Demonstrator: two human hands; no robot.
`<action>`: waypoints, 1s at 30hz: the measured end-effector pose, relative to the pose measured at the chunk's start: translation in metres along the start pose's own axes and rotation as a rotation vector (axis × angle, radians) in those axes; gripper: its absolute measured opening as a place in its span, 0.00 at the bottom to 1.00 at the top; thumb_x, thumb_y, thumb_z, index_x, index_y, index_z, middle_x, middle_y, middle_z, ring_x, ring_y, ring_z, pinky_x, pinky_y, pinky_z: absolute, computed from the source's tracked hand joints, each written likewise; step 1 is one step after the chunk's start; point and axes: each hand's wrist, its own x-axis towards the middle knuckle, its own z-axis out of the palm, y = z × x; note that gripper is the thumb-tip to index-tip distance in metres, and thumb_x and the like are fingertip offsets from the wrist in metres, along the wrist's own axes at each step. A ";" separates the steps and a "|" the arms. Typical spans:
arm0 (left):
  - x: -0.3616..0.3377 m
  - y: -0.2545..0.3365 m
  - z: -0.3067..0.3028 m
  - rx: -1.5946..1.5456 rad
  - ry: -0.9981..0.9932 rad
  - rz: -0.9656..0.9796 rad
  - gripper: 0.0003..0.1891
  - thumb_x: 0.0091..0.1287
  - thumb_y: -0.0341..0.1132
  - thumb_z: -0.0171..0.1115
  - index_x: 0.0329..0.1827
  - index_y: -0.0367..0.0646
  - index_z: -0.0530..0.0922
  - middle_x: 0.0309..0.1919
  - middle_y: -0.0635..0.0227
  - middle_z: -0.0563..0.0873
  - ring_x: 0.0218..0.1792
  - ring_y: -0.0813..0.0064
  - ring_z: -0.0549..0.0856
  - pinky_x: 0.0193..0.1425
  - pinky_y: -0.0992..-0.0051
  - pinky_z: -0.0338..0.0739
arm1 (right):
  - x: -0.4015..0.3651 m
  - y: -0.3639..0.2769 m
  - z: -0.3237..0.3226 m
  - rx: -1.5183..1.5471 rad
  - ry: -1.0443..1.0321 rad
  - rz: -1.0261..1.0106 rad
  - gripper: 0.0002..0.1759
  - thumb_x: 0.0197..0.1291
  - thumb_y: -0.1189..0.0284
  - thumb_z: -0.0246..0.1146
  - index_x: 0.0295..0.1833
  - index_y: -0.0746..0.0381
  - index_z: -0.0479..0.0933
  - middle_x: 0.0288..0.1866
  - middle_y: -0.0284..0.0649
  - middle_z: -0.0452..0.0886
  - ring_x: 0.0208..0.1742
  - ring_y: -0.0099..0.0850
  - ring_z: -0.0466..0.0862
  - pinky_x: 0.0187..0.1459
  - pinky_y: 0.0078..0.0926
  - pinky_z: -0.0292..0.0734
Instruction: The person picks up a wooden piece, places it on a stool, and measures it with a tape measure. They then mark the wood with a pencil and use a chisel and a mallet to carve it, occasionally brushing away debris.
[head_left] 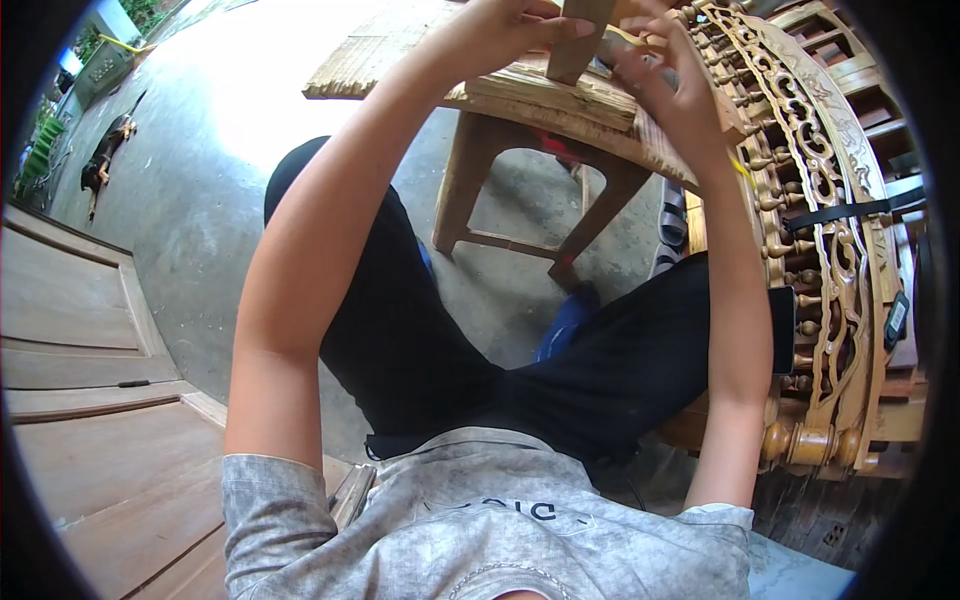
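Note:
My left hand (512, 38) reaches forward to the top edge of the view, thumb and fingers pinching a flat, dark brown piece of wood (577, 52). The wood stands tilted above a rough-edged board (540, 95). Just right of it, my right hand (672, 82) has its fingers bent around something greyish, with a bit of yellow beside it; blur and the fingers hide what it is. Both hands are over a wooden worktop (345, 68) of rough planks, which rests on a brown stool (468, 180).
Carved wooden furniture with turned spindles (800, 190) stands close on my right, a black strap (850, 212) across it. Wooden panels (90, 330) lie at left. A dog (105, 155) lies on the concrete floor (210, 230). Sandals (672, 225) are beside the stool.

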 end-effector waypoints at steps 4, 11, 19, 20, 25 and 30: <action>-0.002 0.004 0.003 -0.014 0.030 -0.109 0.24 0.78 0.42 0.67 0.71 0.42 0.73 0.62 0.54 0.86 0.62 0.70 0.85 0.60 0.69 0.83 | 0.069 -0.067 0.022 0.573 0.177 0.319 0.43 0.67 0.40 0.68 0.73 0.62 0.73 0.56 0.42 0.83 0.68 0.33 0.79 0.71 0.34 0.69; -0.013 0.002 -0.011 0.308 -0.058 -0.010 0.22 0.76 0.42 0.69 0.68 0.44 0.79 0.57 0.56 0.88 0.57 0.65 0.87 0.58 0.65 0.82 | 0.095 -0.058 0.057 0.582 0.174 0.111 0.19 0.72 0.53 0.70 0.42 0.57 0.79 0.28 0.27 0.77 0.28 0.21 0.77 0.34 0.24 0.75; -0.038 0.004 -0.036 0.881 -0.224 -0.047 0.23 0.66 0.51 0.74 0.51 0.39 0.88 0.45 0.52 0.89 0.49 0.52 0.88 0.55 0.58 0.81 | 0.098 -0.046 0.055 0.704 0.092 -0.006 0.23 0.72 0.47 0.68 0.34 0.51 0.71 0.23 0.25 0.67 0.24 0.16 0.69 0.31 0.19 0.68; -0.040 0.004 -0.036 0.871 -0.216 -0.042 0.23 0.66 0.51 0.74 0.51 0.39 0.88 0.45 0.52 0.89 0.48 0.53 0.88 0.55 0.59 0.81 | 0.101 -0.041 0.058 0.691 0.093 -0.035 0.23 0.72 0.47 0.68 0.33 0.51 0.71 0.23 0.25 0.67 0.25 0.16 0.69 0.31 0.19 0.68; -0.038 0.008 -0.035 0.876 -0.242 -0.087 0.22 0.65 0.51 0.74 0.50 0.40 0.88 0.42 0.55 0.91 0.45 0.55 0.89 0.51 0.60 0.81 | 0.098 -0.058 0.067 0.645 0.074 0.071 0.24 0.72 0.47 0.68 0.31 0.50 0.70 0.23 0.24 0.66 0.25 0.17 0.70 0.31 0.19 0.69; -0.039 0.008 -0.032 0.797 -0.234 -0.129 0.22 0.66 0.51 0.74 0.50 0.41 0.88 0.40 0.57 0.92 0.41 0.59 0.90 0.47 0.62 0.82 | 0.096 -0.051 0.049 0.665 0.121 0.010 0.24 0.70 0.46 0.70 0.32 0.50 0.70 0.23 0.25 0.67 0.24 0.17 0.70 0.31 0.19 0.70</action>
